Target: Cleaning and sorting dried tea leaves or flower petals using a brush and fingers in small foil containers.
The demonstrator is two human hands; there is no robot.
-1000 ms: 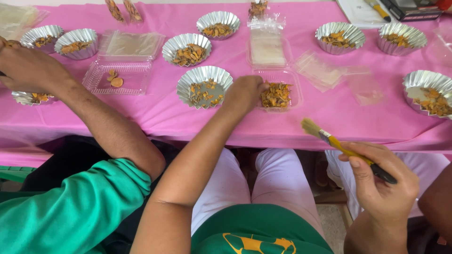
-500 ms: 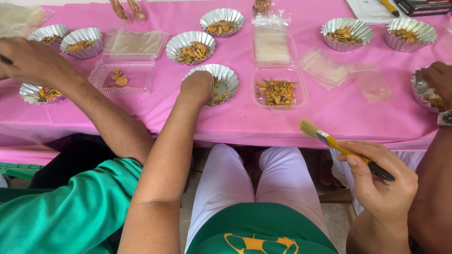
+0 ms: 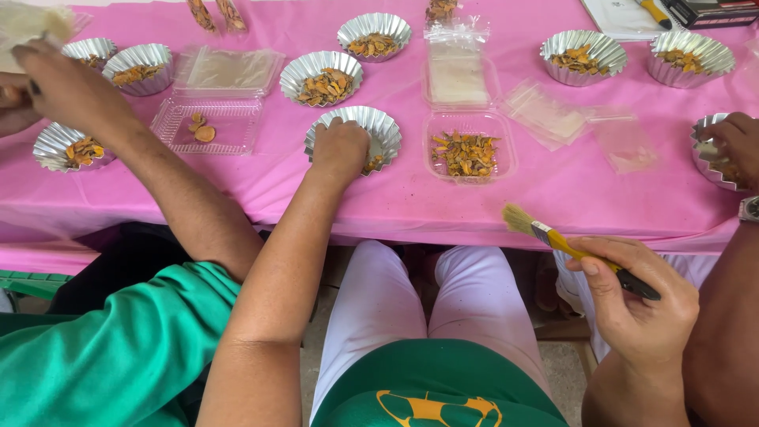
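— Pink cloth covers the long table [image 3: 553, 198], and the person sits close against its near edge, white-trousered knees under it. What is nearest?

— Nearest is the right hand [image 3: 632, 304], held low before the table edge, fingers curled around a yellow-handled paintbrush with pale bristles [image 3: 565, 245]. The bristles point up and left, just short of the cloth's hem.

— And the left hand?

— The left hand [image 3: 341, 150] lies farther in, reaching into a fluted silver foil cup [image 3: 379, 126] at the middle of the table. It covers most of the cup; whether the fingers pinch anything I cannot tell. A few orange-brown dried pieces show at the cup's right edge.

— What lies about it?

— Just right of it is a clear plastic tray of orange-brown dried slices [image 3: 466, 150]; to the left a clear plastic box with two slices [image 3: 207, 125]. Beyond stand another foil cup of slices [image 3: 321, 77] and a farther foil cup [image 3: 374, 33].

— Other people?

— A green-sleeved neighbour's arm [image 3: 158, 174] stretches to the far left, and another person's hand [image 3: 735, 138] rests in a foil cup at the right edge.
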